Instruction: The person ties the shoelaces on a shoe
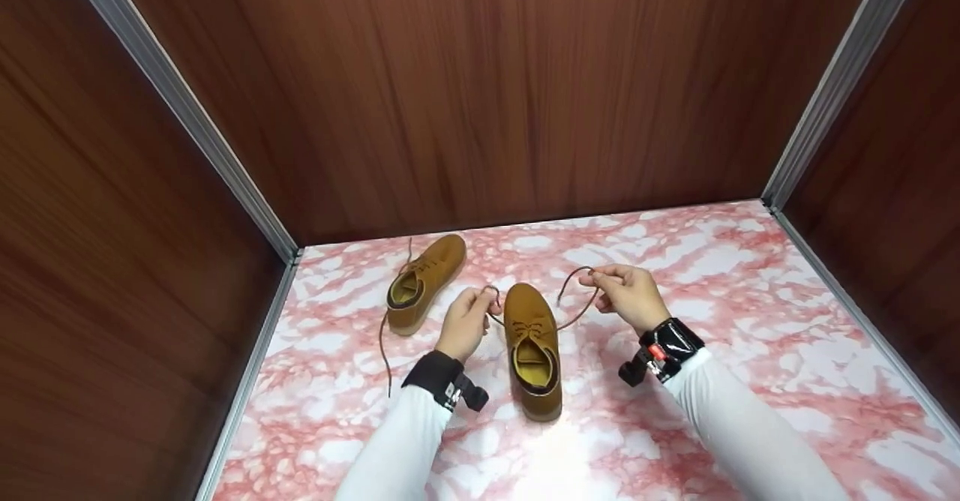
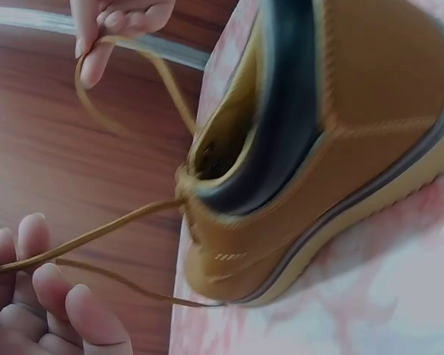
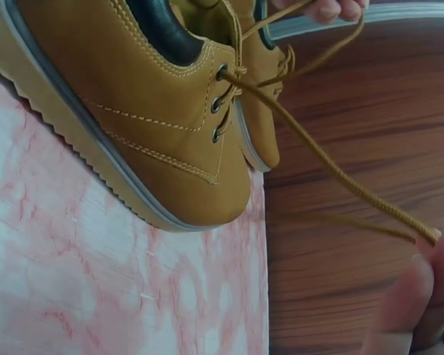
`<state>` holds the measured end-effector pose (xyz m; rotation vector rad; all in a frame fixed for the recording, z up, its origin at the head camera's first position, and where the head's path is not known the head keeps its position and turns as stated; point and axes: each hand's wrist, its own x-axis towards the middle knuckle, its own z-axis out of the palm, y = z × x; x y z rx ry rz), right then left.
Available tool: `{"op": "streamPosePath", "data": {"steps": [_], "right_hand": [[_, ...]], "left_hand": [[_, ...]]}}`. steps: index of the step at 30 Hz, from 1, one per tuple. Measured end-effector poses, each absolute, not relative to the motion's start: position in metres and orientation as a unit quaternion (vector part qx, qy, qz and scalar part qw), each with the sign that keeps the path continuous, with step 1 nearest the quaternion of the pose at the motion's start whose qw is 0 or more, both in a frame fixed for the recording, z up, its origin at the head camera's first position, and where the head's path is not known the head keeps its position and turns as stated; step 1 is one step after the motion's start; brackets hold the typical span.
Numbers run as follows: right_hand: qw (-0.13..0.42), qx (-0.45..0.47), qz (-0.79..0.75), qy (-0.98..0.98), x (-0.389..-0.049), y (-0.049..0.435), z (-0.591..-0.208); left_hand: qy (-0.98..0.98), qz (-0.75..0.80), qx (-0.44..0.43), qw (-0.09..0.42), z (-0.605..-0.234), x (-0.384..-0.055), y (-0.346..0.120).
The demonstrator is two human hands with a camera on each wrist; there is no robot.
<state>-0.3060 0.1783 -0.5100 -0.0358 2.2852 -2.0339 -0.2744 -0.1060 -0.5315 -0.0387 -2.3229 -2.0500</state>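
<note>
A tan lace-up shoe (image 1: 531, 307) stands upright between the two hands, its toe pointing away and its dark collar nearest the person. To its left, the left hand (image 1: 466, 322) pinches one brown shoelace end between thumb and fingers. The right hand (image 1: 630, 296), out to the right, pinches the other shoelace (image 1: 576, 319), whose free tip hangs in a loop beyond the fingers. Both laces run from the top eyelets, as the right wrist view shows with the lace (image 3: 318, 151) drawn out from the shoe (image 3: 140, 96). In the left wrist view the lace (image 2: 96, 235) crosses the left fingers.
A matching second shoe (image 1: 446, 259) stands behind and to the left, one loose lace (image 1: 385, 358) trailing on the red-and-white marbled surface (image 1: 720, 426). Dark wood-look panels (image 1: 480, 96) with metal corner strips (image 1: 825, 96) enclose the back and sides.
</note>
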Motion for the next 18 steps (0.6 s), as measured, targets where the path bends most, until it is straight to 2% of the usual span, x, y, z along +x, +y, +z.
{"op": "streamPosePath", "data": {"steps": [5, 11, 18], "right_hand": [[0.038, 0.003, -0.674, 0.738, -0.306, 0.18, -0.512], [0.04, 0.03, -0.7, 0.713, -0.307, 0.183, -0.517], [0.045, 0.045, -0.705, 0.706, -0.31, 0.186, -0.521]], "left_hand": [[-0.787, -0.615, -0.022, 0.047, -0.52, -0.286, -0.106], [-0.852, -0.512, -0.081, 0.073, -0.508, -0.295, -0.087], [-0.891, -0.42, -0.171, 0.032, -0.516, -0.296, -0.069]]}}
